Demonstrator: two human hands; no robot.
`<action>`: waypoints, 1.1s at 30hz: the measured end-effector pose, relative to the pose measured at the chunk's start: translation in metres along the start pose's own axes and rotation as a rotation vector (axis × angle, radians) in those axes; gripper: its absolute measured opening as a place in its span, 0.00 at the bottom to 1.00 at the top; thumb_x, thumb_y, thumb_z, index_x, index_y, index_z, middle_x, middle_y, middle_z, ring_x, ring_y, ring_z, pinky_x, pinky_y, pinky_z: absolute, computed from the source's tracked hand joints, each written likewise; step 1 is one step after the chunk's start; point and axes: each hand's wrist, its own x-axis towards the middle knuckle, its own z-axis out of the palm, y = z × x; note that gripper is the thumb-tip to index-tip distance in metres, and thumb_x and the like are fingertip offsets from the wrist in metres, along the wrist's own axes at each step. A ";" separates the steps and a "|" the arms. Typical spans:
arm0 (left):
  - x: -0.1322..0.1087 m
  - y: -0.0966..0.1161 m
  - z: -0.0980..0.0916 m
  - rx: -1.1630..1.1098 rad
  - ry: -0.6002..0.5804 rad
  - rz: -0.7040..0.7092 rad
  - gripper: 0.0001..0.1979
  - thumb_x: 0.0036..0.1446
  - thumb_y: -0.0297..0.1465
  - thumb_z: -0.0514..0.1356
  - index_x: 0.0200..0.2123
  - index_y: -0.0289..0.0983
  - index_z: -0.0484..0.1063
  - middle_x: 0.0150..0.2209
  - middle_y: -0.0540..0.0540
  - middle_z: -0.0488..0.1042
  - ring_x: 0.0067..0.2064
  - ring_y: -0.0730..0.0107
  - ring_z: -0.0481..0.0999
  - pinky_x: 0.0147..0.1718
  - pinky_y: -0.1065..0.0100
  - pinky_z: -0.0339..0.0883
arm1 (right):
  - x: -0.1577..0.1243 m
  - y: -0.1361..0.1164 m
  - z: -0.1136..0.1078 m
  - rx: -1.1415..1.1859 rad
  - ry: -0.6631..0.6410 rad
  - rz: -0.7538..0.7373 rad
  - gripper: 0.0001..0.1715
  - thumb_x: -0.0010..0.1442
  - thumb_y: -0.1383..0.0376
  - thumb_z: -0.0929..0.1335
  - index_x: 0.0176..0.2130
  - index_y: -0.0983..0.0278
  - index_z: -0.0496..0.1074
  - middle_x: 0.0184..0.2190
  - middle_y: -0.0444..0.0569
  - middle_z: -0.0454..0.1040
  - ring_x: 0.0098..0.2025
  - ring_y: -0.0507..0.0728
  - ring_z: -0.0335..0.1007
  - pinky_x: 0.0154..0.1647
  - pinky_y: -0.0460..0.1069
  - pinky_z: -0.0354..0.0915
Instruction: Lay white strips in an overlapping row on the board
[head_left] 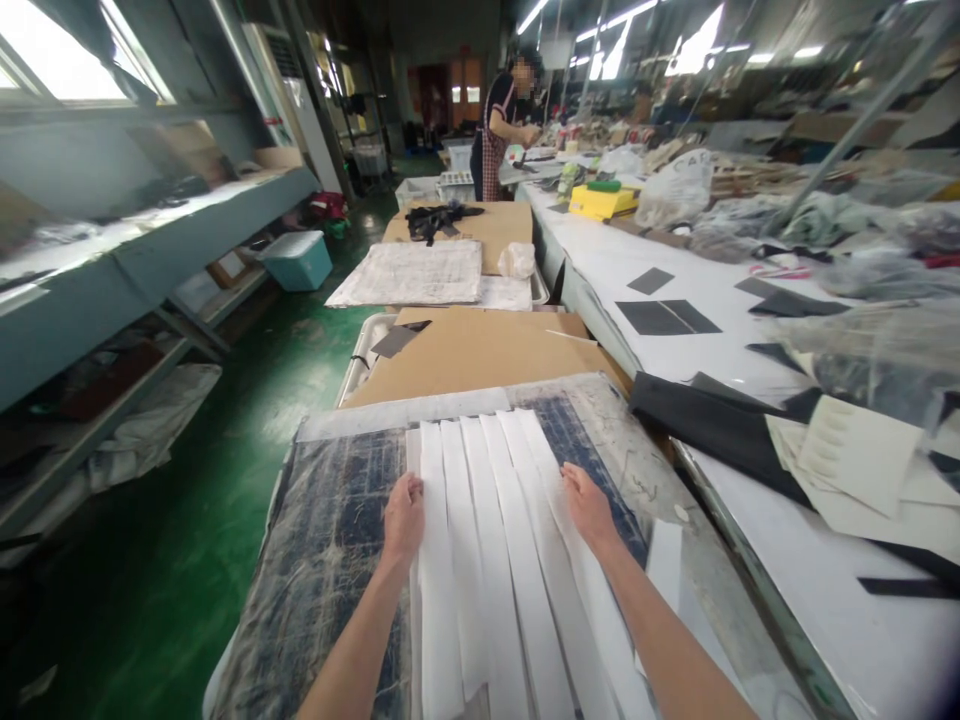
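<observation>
Several long white strips (491,540) lie side by side, slightly overlapping, on a worn dark blue fabric-covered board (330,540). At their left edge, my left hand (405,515) is closed with its fingers curled on the outermost strip. My right hand (589,505) pinches the right edge of the white material near its far end. Both hands sit at about the same height, one on each side of the strips. Whether the strips rest on a backing sheet I cannot tell. Beside my right forearm lies another white piece (665,565).
A long white table (780,560) to the right carries black pieces (667,317), cream sheets (862,455) and plastic bags. Brown cardboard (480,350) lies beyond the board. Another person (499,130) stands at the far end. Green floor (262,370) runs along the left.
</observation>
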 end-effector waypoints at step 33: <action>-0.009 0.003 -0.005 0.121 0.030 0.054 0.12 0.62 0.30 0.52 0.48 0.40 0.69 0.43 0.43 0.81 0.46 0.63 0.80 0.47 0.63 0.71 | -0.018 0.003 0.021 -0.341 0.072 -0.152 0.22 0.65 0.66 0.57 0.54 0.65 0.69 0.46 0.56 0.78 0.52 0.63 0.70 0.55 0.56 0.64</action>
